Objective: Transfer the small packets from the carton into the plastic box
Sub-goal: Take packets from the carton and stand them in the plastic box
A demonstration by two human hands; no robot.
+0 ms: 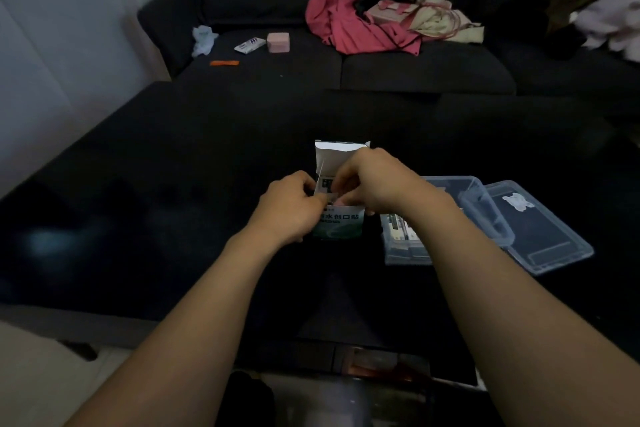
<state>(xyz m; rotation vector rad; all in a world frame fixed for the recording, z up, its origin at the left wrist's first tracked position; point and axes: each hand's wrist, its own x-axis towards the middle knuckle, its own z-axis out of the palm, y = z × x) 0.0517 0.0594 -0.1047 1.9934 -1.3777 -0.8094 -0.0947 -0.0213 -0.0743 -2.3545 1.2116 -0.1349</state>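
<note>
A small white and green carton (341, 224) stands upright on the dark table, its top flap (341, 156) open and raised at the back. My left hand (289, 206) grips the carton's left side. My right hand (375, 180) reaches into the open top, fingers pinched on small packets (329, 185) that show between both hands. The clear plastic box (460, 198) sits just right of the carton, partly hidden by my right forearm, with a few packets (398, 229) lying in its near end.
The box's clear lid (540, 232) lies flat to its right. A dark sofa behind the table holds a red garment (349, 24), a pink case (278, 42), a white tube (249, 44) and an orange strip (224, 63).
</note>
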